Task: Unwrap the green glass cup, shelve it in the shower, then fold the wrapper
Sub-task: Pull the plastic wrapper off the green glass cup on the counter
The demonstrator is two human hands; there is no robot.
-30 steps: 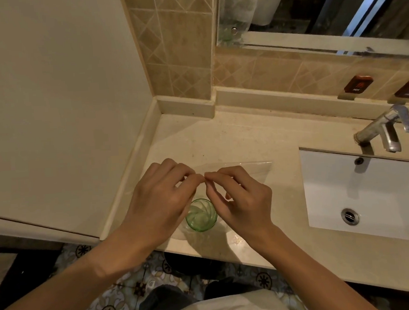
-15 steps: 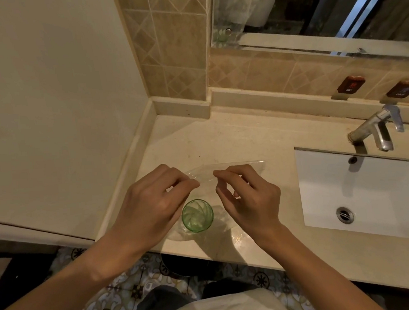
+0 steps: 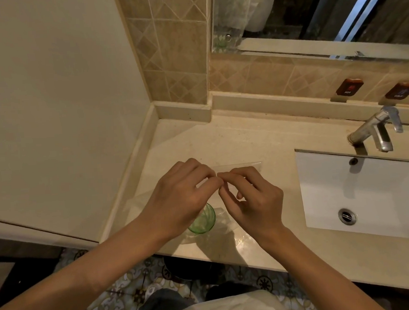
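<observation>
A green ribbed glass cup [image 3: 203, 220] stands upright on the beige counter [image 3: 234, 143] near its front edge, still inside a clear plastic wrapper [image 3: 245, 165] whose open top reaches toward the back. My left hand [image 3: 177, 200] hovers over the cup and hides its left half. My right hand [image 3: 252, 200] is just right of the cup. Thumb and forefinger of both hands meet above the cup, pinching the wrapper's edge.
A white basin [image 3: 361, 192] with a drain is sunk in the counter at right, under a chrome tap [image 3: 376, 130]. A plain wall closes the left side and a mirror [image 3: 309, 12] hangs behind. Patterned floor tiles show below the counter's front edge.
Half a second ago my two hands were apart at the wrapper's edge. Now their fingertips have come together again above the cup. The cup has stayed in place.
</observation>
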